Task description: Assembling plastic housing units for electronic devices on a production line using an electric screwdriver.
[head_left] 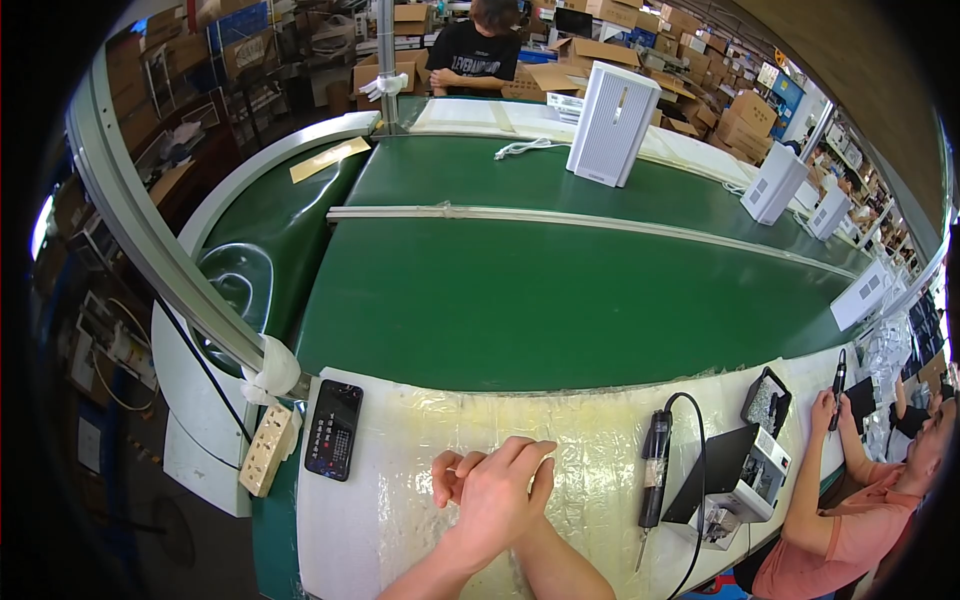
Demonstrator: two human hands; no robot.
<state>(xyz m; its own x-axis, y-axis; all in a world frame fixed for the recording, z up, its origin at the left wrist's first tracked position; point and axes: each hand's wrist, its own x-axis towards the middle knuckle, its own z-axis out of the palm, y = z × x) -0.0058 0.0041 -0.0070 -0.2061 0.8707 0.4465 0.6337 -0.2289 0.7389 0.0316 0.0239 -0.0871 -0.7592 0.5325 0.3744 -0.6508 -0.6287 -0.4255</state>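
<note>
My left hand (503, 496) lies crossed over my right hand (449, 478) above the near bench. The left fingers bend loosely toward the right, apart from one another, with nothing seen in them. Much of the right hand is hidden beneath; its visible fingers curl loosely and hold nothing that shows. To their left, a black smartphone (334, 430) with a lit screen lies on the bench. To the right lies a black corded electric screwdriver (655, 468), its bit pointing toward me. Past it sits an opened white device (763, 482) with a dark panel (712, 474).
A green conveyor belt (560, 300) crosses ahead, split by a pale rail (600, 222). White ribbed appliances (612, 125) stand along it. A power strip (266, 450) is by the metal post. A co-worker (850, 525) at right holds a screwdriver; another person (475, 55) is opposite.
</note>
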